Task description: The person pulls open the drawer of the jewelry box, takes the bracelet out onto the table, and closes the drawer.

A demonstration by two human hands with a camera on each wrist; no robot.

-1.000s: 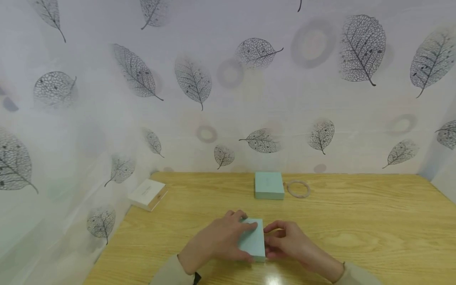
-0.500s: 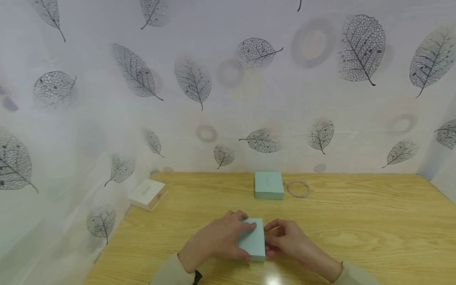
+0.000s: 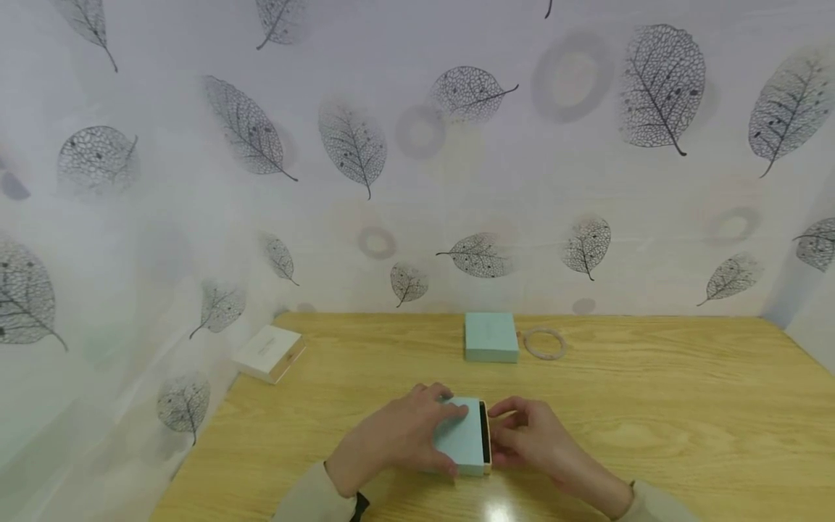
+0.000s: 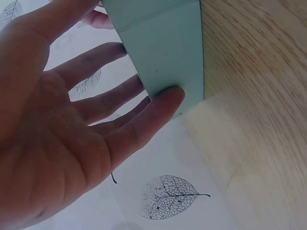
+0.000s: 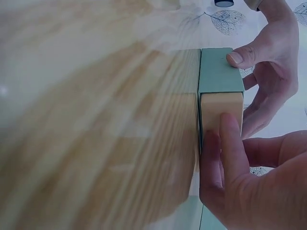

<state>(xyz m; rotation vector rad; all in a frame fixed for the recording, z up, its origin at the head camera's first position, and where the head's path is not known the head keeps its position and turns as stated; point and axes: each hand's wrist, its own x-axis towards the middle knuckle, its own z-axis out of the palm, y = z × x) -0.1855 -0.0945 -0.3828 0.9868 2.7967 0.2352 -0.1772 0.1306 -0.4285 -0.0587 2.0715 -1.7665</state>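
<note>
A pale mint slide-out box [image 3: 459,437] lies flat on the table before me. Its tan-edged drawer [image 3: 486,438] with a dark inside sticks out slightly at the right end. My left hand [image 3: 407,431] holds the box from the left; its thumb [image 4: 168,103] lies on the near side and the other fingers reach across the top and far edge. My right hand [image 3: 531,438] is at the right end, with curled fingers on the drawer. In the right wrist view, two fingertips [image 5: 230,125] touch the drawer's tan front [image 5: 218,106]. What lies inside is hidden.
Behind the hands stands another mint box [image 3: 491,337], with a thin pale ring-shaped bangle [image 3: 544,356] right of it. A white box [image 3: 269,353] sits at the table's left edge. A leaf-patterned curtain [image 3: 417,181] hangs behind the wooden table [image 3: 652,406].
The drawer has slid a little to the right out of the mint box, showing a dark strip. My right hand has shifted slightly right with it. The left hand stays in place.
</note>
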